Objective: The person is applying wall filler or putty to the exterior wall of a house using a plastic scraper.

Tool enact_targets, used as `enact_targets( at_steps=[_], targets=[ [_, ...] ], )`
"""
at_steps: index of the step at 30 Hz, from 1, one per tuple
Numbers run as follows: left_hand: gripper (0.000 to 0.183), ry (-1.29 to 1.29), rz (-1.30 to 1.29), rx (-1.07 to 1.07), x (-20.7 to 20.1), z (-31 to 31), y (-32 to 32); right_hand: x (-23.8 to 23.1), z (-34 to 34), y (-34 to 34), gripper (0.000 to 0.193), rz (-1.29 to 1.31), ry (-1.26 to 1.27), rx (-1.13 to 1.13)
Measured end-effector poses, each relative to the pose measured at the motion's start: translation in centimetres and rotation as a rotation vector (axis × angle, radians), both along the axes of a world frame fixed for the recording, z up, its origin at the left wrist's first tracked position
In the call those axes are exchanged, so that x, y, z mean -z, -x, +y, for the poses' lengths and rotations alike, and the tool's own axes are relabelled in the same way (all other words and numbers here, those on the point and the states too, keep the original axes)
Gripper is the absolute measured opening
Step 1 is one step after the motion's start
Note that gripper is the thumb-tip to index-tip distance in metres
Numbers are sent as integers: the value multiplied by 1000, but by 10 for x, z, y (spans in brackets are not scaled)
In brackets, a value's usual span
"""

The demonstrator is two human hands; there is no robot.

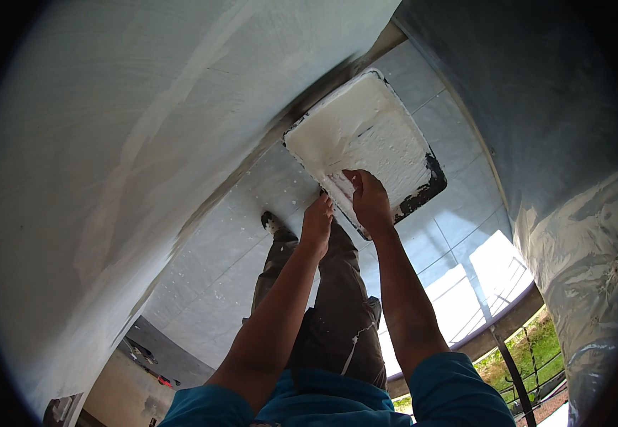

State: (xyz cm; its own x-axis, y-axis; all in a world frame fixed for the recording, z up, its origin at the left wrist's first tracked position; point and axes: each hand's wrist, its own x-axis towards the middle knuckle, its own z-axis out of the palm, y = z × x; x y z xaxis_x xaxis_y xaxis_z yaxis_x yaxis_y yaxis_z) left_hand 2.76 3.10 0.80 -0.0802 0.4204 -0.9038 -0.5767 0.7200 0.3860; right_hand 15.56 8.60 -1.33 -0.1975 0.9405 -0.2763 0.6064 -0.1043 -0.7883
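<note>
While our right hand [371,203] reaches over the near side of the tray [426,191], its fingers bent down toward the white paste [387,146], our left hand [316,226] sits just beside it, curled at the near-left edge. Our two hands are close but apart from each other. We cannot tell whether the left fingers grip the rim or only rest by it, nor whether the right ones are clamped on the edge or on something lying along it; a reddish patch by those fingertips is too small to name.

The tray lies ahead of us, slanting beside the pale wall [145,142], above the tiled floor [206,260] as we look down; whether it rests there or is borne up we cannot tell. Paste covers most of its inside and smears the dark rim.

We judge the step in hand to be handling the loaded tray at its near edge. The next move, we would say, calls for a sure hold on that slippery rim and a level tray, so nothing slops over.
</note>
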Motion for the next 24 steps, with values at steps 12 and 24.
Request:
enact_targets(
  at_steps=[12, 24],
  targets=[
    [14, -42, 12, -85, -6, -1, 4, -18, 13, -1, 23, 8, 43, 96],
    [71, 47, -30, 70, -9, 3, 1, 8, 32, 10, 23, -27, 19, 20]
  ],
)
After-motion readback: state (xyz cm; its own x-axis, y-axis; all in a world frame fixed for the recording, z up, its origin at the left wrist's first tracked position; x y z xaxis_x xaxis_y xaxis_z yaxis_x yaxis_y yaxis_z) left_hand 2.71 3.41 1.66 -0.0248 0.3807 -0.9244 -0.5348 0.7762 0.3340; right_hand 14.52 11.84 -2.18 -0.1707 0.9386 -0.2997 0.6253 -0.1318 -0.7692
